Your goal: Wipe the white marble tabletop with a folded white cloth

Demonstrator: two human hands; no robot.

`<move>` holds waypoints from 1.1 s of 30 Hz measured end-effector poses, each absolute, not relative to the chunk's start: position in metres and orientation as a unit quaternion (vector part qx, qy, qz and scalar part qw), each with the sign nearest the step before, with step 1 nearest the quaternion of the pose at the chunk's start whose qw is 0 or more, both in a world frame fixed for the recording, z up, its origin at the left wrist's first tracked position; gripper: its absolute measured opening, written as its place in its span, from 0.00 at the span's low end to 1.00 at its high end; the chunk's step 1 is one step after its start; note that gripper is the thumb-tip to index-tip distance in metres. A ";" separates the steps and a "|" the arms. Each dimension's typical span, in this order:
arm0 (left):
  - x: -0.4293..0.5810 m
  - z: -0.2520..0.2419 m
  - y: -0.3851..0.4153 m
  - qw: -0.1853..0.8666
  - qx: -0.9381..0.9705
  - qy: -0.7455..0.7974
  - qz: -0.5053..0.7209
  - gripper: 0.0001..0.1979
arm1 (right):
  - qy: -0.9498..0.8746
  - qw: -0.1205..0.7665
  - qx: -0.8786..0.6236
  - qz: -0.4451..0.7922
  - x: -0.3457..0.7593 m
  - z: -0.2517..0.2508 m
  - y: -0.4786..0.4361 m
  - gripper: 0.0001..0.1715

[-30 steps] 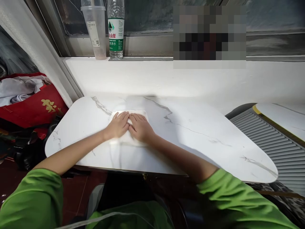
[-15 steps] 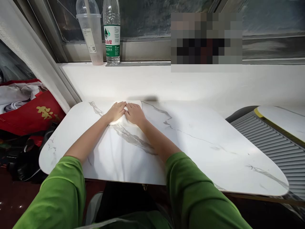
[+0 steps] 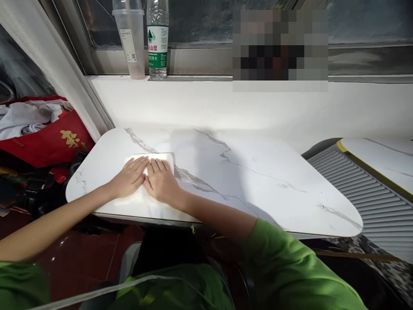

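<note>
Both hands lie flat, side by side, on a folded white cloth [image 3: 168,158] on the left part of a white marble-patterned table [image 3: 267,185]. My left hand [image 3: 129,178] presses the cloth down with its fingers stretched out. Against it, thumbs close together, my right hand [image 3: 161,181] also rests flat with straight fingers. Neither hand wraps round the cloth. The palms cover most of it, and its lower edge is hard to tell from the white tabletop.
On the window sill stand a lidded plastic cup [image 3: 132,47] with a straw and a water bottle [image 3: 158,49]. A red bag [image 3: 48,142] with cloth in it sits left of the table. A grey ribbed surface [image 3: 358,185] lies to the right. A white wall borders the back edge.
Both hands and the cloth have come from the table's back edge toward me and a little left. The cloth shows more now, and the view has shifted slightly.
</note>
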State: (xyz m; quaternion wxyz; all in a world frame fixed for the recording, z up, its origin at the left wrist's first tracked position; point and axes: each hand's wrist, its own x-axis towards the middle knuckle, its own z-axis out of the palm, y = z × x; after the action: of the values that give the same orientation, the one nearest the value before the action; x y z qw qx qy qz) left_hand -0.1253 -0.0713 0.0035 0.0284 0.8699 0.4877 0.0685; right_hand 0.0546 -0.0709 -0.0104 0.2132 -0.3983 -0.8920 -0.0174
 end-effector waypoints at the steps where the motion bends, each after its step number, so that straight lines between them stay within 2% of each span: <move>1: -0.136 0.005 -0.081 0.029 0.866 0.494 0.068 0.29 | -0.894 0.212 -0.394 -0.011 0.044 -0.009 -0.078 0.31; 7: -0.203 0.013 -0.111 0.051 0.838 0.538 0.077 0.29 | -0.911 0.210 -0.355 0.014 -0.026 -0.001 -0.093 0.33; 12: -0.244 0.016 -0.098 0.060 0.821 0.559 0.098 0.29 | -0.916 0.214 -0.338 0.019 -0.067 0.004 -0.077 0.33; 19: -0.263 0.011 -0.014 0.038 0.811 0.573 0.115 0.28 | -0.908 0.204 -0.362 0.052 -0.090 0.007 0.000 0.28; 27: -0.225 0.006 0.118 0.022 0.820 0.564 0.092 0.29 | -0.872 0.212 -0.440 0.038 -0.067 -0.003 0.109 0.26; 33: -0.214 0.005 0.132 0.016 0.822 0.562 0.092 0.29 | -0.871 0.219 -0.440 0.008 -0.057 -0.009 0.122 0.25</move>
State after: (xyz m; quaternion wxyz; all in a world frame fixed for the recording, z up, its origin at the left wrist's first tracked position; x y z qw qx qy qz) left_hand -0.2138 0.1322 0.0048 0.0164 0.8220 0.5618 0.0917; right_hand -0.0570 0.1222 -0.0095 0.2188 -0.4399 -0.8709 0.0083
